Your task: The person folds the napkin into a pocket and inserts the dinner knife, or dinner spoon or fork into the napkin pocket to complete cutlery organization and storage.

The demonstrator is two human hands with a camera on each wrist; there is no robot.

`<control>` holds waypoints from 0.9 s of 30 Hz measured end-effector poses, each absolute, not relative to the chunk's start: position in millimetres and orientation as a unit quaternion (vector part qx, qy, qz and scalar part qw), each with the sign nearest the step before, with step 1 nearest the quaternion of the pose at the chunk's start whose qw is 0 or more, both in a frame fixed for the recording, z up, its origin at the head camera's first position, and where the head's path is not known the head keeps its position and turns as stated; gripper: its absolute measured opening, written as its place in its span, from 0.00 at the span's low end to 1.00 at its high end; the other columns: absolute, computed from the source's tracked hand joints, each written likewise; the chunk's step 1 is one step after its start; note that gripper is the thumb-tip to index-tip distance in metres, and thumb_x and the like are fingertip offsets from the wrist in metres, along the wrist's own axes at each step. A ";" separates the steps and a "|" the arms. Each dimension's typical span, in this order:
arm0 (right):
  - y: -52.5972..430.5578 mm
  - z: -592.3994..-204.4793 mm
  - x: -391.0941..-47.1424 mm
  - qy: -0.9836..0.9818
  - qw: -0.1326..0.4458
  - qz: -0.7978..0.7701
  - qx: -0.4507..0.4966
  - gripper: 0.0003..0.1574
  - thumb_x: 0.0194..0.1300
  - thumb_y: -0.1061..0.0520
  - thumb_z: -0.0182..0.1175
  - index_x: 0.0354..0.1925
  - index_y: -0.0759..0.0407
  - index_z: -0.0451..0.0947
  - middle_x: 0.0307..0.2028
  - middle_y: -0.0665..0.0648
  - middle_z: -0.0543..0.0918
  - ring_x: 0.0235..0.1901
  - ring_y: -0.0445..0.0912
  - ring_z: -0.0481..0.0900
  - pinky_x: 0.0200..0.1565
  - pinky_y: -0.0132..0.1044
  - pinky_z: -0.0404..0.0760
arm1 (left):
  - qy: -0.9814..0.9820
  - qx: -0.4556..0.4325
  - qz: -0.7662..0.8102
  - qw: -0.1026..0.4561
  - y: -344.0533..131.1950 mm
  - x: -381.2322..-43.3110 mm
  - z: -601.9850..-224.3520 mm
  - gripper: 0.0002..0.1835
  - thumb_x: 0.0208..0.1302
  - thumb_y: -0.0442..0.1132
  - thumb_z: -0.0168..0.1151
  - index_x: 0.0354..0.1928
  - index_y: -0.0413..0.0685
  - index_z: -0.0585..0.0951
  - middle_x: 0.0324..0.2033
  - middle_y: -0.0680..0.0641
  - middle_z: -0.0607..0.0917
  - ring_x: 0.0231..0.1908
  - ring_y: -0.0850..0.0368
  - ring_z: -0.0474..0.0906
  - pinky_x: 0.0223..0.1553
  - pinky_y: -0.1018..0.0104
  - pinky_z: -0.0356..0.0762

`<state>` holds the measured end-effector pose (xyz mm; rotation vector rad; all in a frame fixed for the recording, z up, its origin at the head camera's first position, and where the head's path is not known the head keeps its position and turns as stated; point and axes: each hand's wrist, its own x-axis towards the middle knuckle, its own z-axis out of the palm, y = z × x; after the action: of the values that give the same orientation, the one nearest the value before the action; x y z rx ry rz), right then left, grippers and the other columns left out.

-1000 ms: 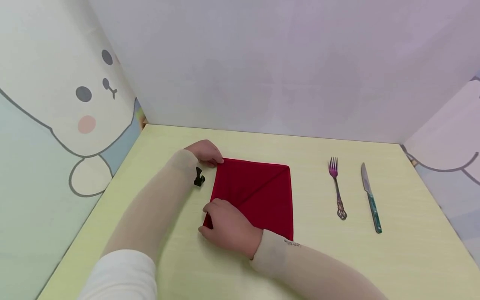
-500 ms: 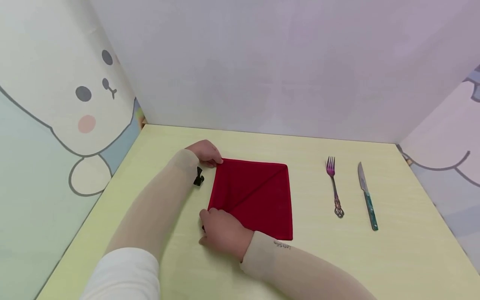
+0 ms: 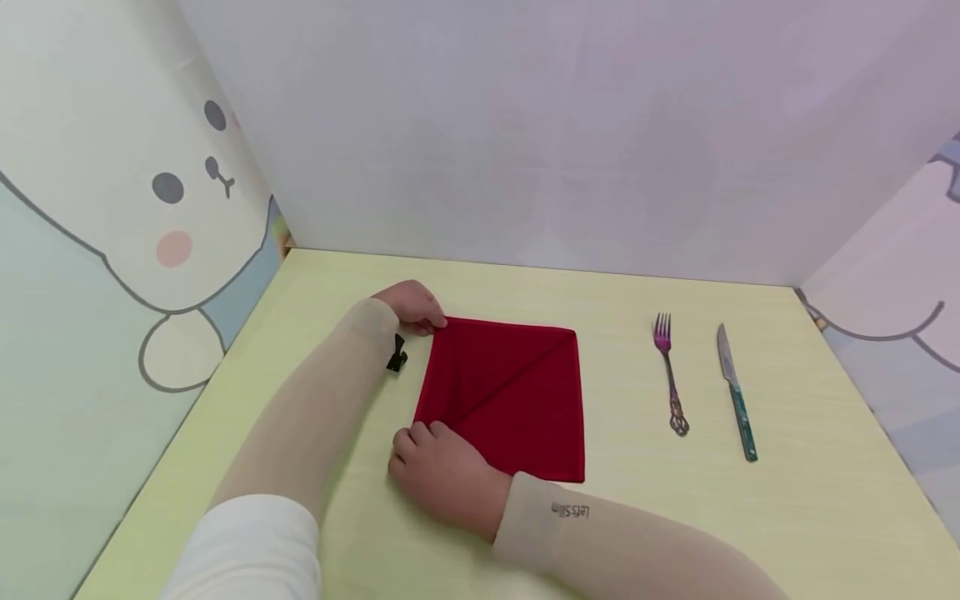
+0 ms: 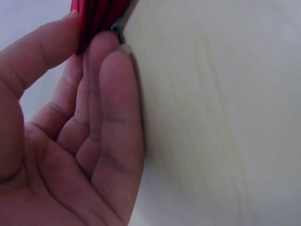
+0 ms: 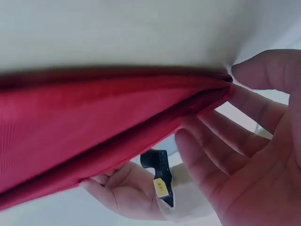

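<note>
Tabletop (image 3: 825, 500), red cloth (image 3: 517, 400), fork (image 3: 670, 375) head-view only

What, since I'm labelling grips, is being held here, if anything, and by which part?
A red, square, folded fabric cloth: the left hand pinches its far-left corner, and the right hand pinches its near-left corner.

Table nook between cartoon walls

A pale table (image 3: 615, 375) fills a nook screened on three sides; whether it belongs to a home or a studio cannot be told. A plain whitish wall (image 3: 525, 125) stands along the far edge. A left panel (image 3: 82, 125) and a right panel (image 3: 896, 275) run along the side edges, printed with cartoon figures (the left one has a rosy cheek). Toward the right edge, a fork (image 3: 671, 375) and knife (image 3: 737, 392) lend a dining-table touch.
</note>
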<state>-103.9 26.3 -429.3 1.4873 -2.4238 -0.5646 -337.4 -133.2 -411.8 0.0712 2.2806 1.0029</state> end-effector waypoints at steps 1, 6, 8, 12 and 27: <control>26.5 -428.8 -103.2 -0.828 0.122 -0.202 0.508 0.14 0.69 0.47 0.65 0.52 0.45 0.82 0.49 0.51 0.80 0.41 0.45 0.79 0.47 0.34 0.79 | 0.867 0.025 0.382 0.318 -133.2 -337.3 -411.7 0.07 0.66 0.37 0.70 0.42 0.42 0.88 0.30 0.47 0.87 0.29 0.58 0.83 0.40 0.66 0.83; 23.6 -426.3 -98.6 -0.841 0.106 -0.212 0.486 0.13 0.71 0.49 0.64 0.52 0.50 0.81 0.52 0.58 0.84 0.47 0.51 0.86 0.50 0.38 0.84 | 0.868 0.023 0.381 0.317 -134.0 -334.6 -409.4 0.07 0.65 0.37 0.71 0.42 0.42 0.88 0.30 0.47 0.88 0.30 0.58 0.84 0.41 0.65 0.84; 20.9 -425.5 -96.2 -0.856 0.089 -0.201 0.467 0.12 0.73 0.51 0.62 0.52 0.52 0.82 0.53 0.62 0.84 0.46 0.52 0.87 0.48 0.38 0.85 | 0.868 0.024 0.382 0.317 -134.4 -334.1 -409.1 0.07 0.66 0.37 0.71 0.42 0.42 0.88 0.30 0.47 0.88 0.30 0.58 0.84 0.41 0.65 0.84; 17.5 -424.3 -92.3 -0.875 0.066 -0.193 0.438 0.12 0.74 0.53 0.61 0.52 0.56 0.81 0.54 0.65 0.84 0.44 0.53 0.88 0.42 0.40 0.87 | 0.870 0.026 0.378 0.316 -135.1 -334.6 -409.8 0.08 0.65 0.38 0.71 0.42 0.42 0.88 0.30 0.47 0.88 0.30 0.59 0.84 0.41 0.65 0.83; 26.3 -424.9 -102.1 -0.918 0.025 -0.059 0.390 0.16 0.62 0.58 0.71 0.44 0.57 0.75 0.20 0.51 0.71 0.18 0.42 0.72 0.19 0.30 0.73 | 0.871 0.021 0.376 0.316 -137.4 -333.2 -410.5 0.08 0.65 0.39 0.71 0.42 0.43 0.88 0.30 0.48 0.88 0.29 0.59 0.84 0.40 0.66 0.84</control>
<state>-102.1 26.3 -424.9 1.2068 -2.8403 -0.1820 -333.2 -137.4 -410.5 0.0566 2.2928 0.9896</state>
